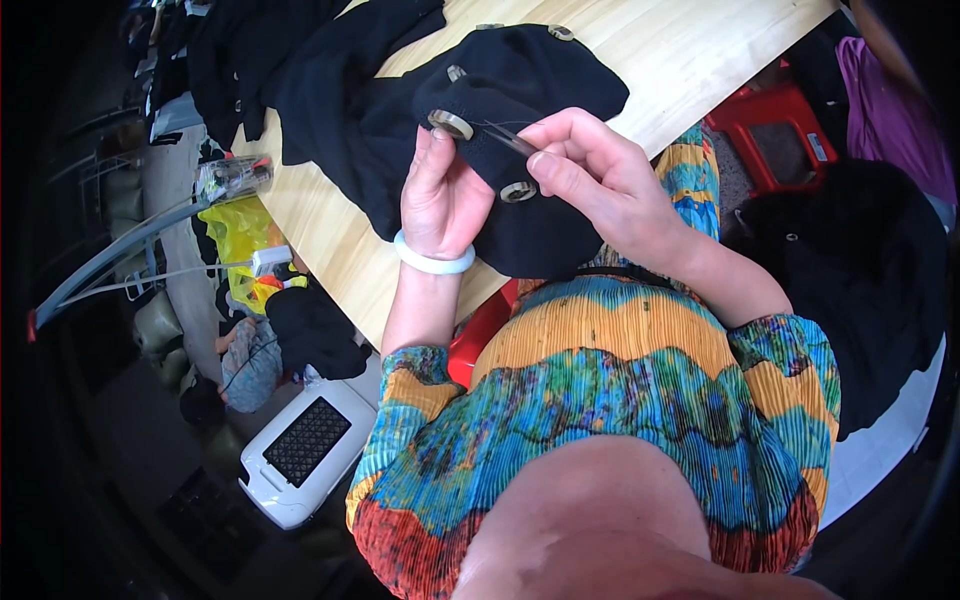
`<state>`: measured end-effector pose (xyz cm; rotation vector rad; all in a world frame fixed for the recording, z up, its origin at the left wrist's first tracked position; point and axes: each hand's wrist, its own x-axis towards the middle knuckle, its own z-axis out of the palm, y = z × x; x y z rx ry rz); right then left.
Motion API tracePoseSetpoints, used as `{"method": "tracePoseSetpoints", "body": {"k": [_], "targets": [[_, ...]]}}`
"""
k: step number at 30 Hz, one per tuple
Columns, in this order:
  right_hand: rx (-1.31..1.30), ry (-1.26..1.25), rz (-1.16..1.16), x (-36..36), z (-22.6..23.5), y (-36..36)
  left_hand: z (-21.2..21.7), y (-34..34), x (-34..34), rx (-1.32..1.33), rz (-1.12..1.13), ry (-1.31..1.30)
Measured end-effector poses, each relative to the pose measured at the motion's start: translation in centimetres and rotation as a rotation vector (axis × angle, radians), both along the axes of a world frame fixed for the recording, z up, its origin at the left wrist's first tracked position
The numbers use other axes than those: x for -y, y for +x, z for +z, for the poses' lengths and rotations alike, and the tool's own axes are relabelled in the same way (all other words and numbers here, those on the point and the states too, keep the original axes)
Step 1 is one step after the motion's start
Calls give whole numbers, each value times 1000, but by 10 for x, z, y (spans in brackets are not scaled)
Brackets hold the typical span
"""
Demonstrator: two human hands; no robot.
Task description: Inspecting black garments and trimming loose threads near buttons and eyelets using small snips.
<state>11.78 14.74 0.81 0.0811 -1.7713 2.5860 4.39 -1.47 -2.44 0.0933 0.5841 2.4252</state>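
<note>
A black knit garment (540, 80) with several large round brown-and-cream buttons is spread over the table and hangs past its near edge. My left hand (445, 200), a pale bangle at its wrist, pinches the garment, with the thumb against one button (450, 124). The fingers behind the cloth are hidden. In my right hand (595, 180) is a pair of slim metal thread snips (512, 138), held between thumb and fingers. Its points are just right of that button, beside a fine thread. Below them another button (517, 191) shows on the cloth.
The pale wooden table (700, 50) stretches away ahead. More dark clothing (230, 50) lies at its far left. Past the left edge are a yellow bag (240, 240), a person (250, 365) and a white plastic case-like object (305, 450). At right are a red stool (770, 135) and a dark clothing pile (850, 290).
</note>
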Motion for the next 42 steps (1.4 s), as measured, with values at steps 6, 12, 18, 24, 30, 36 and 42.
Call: {"method": "tracePoseSetpoints", "body": {"k": [6,12,18,24,30,36,42], "targets": [[-8,-10,-12,3,-5,-2,-5,2,1,-32,0,-22],[-15,-66,-25,6,-5,-5,2,9,-5,-57,-8,-52],[41,-126,34,3,-2,-6,3,9,-8,-49,-14,-67],[-25,-85,-57,9,-10,-10,-3,7,-5,-65,-38,-38],[-169,209,-306,-13,-17,-15,21,4,-14,-51,48,-399],[-496,729,-387,-22,-19,-19,30,3,-7,-135,82,-549],[-583,878,-325,-26,-22,-20,32,6,-10,-206,137,-611]]}}
